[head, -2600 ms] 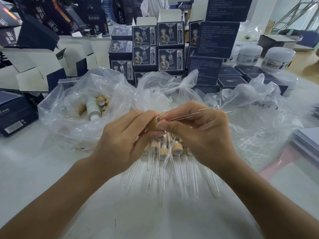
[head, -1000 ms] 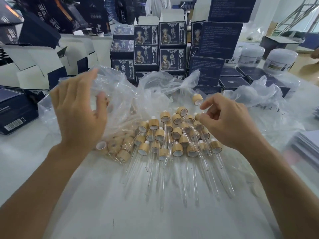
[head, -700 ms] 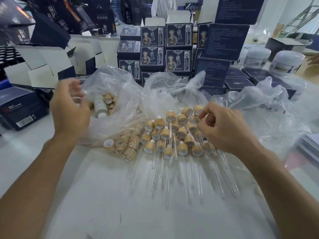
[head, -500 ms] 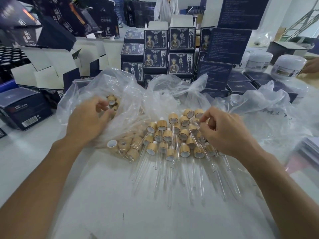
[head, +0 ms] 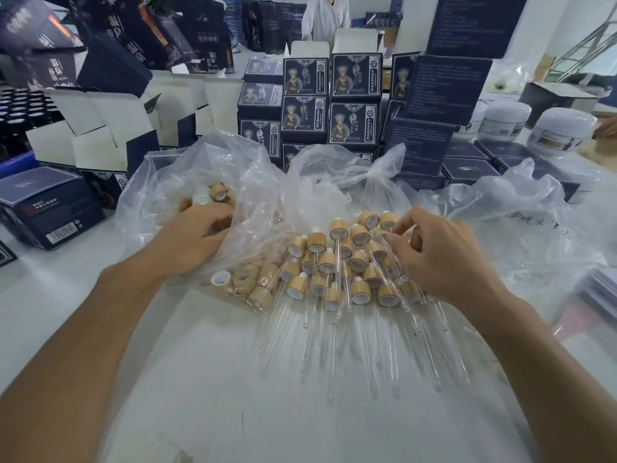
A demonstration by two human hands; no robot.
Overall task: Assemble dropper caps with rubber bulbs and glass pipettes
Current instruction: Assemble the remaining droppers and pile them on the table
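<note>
Nearest the front edge of the white bench (head: 200,379), glass tubes (head: 334,355) of finished droppers are fanning toward the person, their wooden caps (head: 359,290) lying heaped together at mid-bench. The right hand (head: 444,255) is hovering over the right side of that heap, fingers curled, thumb and forefinger seeming to pinch a tube at the far end, though blur is making that uncertain. Left of the heap, the left hand (head: 190,240) is reaching into the mouth of a clear plastic bag (head: 207,168), fingers bent over loose caps (head: 218,192) inside; whether it is gripping one cannot be told. More loose caps are lying in the bag's near corner. Behind, crumpled bags (head: 521,208) are spreading rightward, dark blue boxes (head: 329,98) are standing stacked at the far edge, and white jars (head: 564,133) are sitting at the far right corner.
</note>
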